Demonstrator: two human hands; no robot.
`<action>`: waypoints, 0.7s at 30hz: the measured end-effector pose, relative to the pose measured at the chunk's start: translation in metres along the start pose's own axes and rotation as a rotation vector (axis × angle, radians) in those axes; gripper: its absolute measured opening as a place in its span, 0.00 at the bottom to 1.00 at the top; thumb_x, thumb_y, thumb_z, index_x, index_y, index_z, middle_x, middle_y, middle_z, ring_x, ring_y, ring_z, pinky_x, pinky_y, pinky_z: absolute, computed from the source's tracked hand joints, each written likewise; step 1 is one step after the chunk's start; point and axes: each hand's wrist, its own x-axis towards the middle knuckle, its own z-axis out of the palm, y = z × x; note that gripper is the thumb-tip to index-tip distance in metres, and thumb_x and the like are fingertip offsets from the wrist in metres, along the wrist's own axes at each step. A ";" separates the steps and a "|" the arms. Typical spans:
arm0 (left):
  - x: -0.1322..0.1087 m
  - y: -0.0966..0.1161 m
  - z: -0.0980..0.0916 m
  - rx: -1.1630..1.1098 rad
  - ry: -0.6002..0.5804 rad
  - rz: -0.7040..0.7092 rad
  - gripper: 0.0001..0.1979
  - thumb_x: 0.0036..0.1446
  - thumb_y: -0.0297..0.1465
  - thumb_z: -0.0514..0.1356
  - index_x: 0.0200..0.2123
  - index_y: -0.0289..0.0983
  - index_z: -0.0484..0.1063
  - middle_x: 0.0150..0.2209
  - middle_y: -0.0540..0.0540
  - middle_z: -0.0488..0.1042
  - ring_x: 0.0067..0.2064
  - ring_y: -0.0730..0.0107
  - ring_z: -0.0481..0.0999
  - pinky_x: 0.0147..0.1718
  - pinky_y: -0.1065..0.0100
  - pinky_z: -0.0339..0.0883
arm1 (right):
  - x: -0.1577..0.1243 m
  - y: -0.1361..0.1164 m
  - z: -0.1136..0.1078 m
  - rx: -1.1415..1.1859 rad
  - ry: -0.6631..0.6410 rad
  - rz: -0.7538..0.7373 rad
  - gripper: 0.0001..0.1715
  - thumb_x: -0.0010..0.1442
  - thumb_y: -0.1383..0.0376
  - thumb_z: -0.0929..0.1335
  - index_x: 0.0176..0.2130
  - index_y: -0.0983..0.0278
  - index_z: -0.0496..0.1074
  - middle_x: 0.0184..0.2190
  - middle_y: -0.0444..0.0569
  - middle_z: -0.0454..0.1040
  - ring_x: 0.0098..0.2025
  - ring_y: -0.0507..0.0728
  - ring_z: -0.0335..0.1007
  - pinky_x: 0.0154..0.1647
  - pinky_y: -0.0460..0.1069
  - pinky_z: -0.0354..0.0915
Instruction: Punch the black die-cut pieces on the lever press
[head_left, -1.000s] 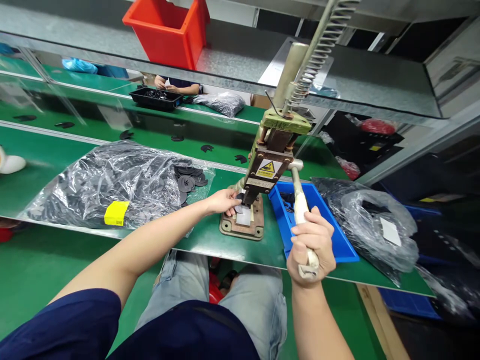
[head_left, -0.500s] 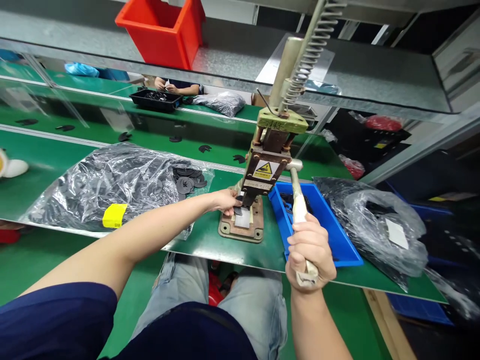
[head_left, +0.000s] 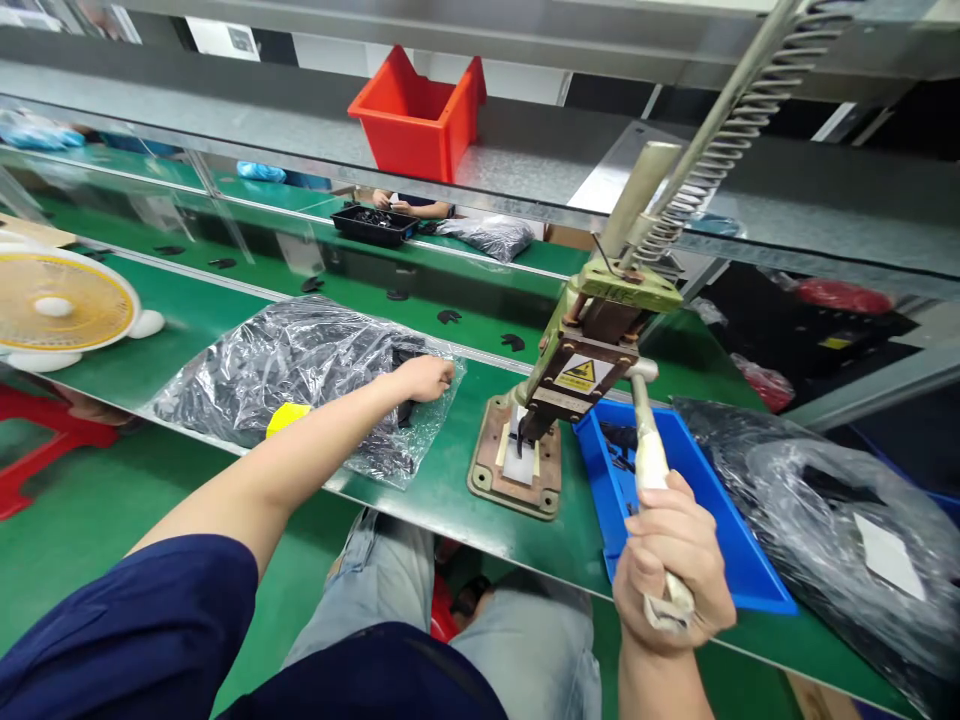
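A hand press [head_left: 581, 360] with a yellow warning label stands on its metal base [head_left: 487, 480] on the green table. My right hand [head_left: 675, 555] is shut around the press lever [head_left: 649, 455]. My left hand [head_left: 424, 378] reaches into the mouth of a clear plastic bag [head_left: 292, 375] full of flat black parts, fingers curled on the parts; whether it grips one is hidden. A small white plate [head_left: 520, 462] lies on the base under the ram.
A blue tray [head_left: 739, 560] with black parts sits right of the press, another plastic bag [head_left: 847, 530] beyond it. A fan [head_left: 56, 305] stands far left. Black parts ride the conveyor [head_left: 480, 320]. A red bin [head_left: 416, 120] sits on the shelf. Another person's hands [head_left: 397, 207] work opposite.
My left hand has left the press base and moved left to the bag of black parts. The view has swung left, showing the fan. My right hand keeps hold of the lever.
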 end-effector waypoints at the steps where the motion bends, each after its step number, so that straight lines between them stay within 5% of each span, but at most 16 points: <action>1: 0.002 -0.012 -0.002 0.105 -0.019 -0.007 0.18 0.61 0.32 0.64 0.54 0.39 0.79 0.55 0.39 0.81 0.57 0.51 0.77 0.58 0.57 0.69 | 0.000 0.000 0.000 0.001 0.004 0.000 0.08 0.61 0.66 0.71 0.29 0.60 0.74 0.29 0.45 0.77 0.41 0.60 0.78 0.61 0.72 0.71; 6: 0.011 -0.029 0.008 0.329 -0.127 0.039 0.25 0.60 0.37 0.65 0.60 0.39 0.77 0.62 0.35 0.75 0.62 0.46 0.72 0.62 0.53 0.62 | 0.000 0.001 0.001 -0.010 0.013 -0.011 0.07 0.63 0.65 0.70 0.31 0.58 0.74 0.29 0.44 0.76 0.40 0.60 0.77 0.59 0.71 0.72; 12: 0.017 -0.017 0.013 0.183 0.067 0.075 0.15 0.70 0.33 0.55 0.47 0.34 0.81 0.51 0.33 0.80 0.55 0.51 0.77 0.58 0.57 0.65 | -0.001 0.000 -0.002 -0.026 -0.028 0.016 0.06 0.63 0.64 0.71 0.32 0.57 0.75 0.30 0.46 0.76 0.41 0.61 0.77 0.59 0.74 0.71; 16: 0.003 0.014 0.022 -0.329 0.189 -0.059 0.11 0.71 0.35 0.57 0.40 0.35 0.75 0.42 0.38 0.81 0.45 0.58 0.82 0.48 0.61 0.72 | -0.001 0.000 0.001 -0.026 -0.006 0.009 0.08 0.64 0.62 0.71 0.31 0.58 0.74 0.29 0.46 0.76 0.41 0.61 0.77 0.60 0.74 0.71; 21: -0.021 0.067 0.054 -1.184 -0.061 -0.180 0.15 0.62 0.38 0.70 0.42 0.35 0.69 0.29 0.51 0.76 0.27 0.71 0.81 0.31 0.70 0.74 | 0.001 -0.003 0.006 -0.016 0.042 0.006 0.09 0.63 0.62 0.71 0.30 0.59 0.73 0.27 0.45 0.75 0.40 0.60 0.77 0.61 0.73 0.70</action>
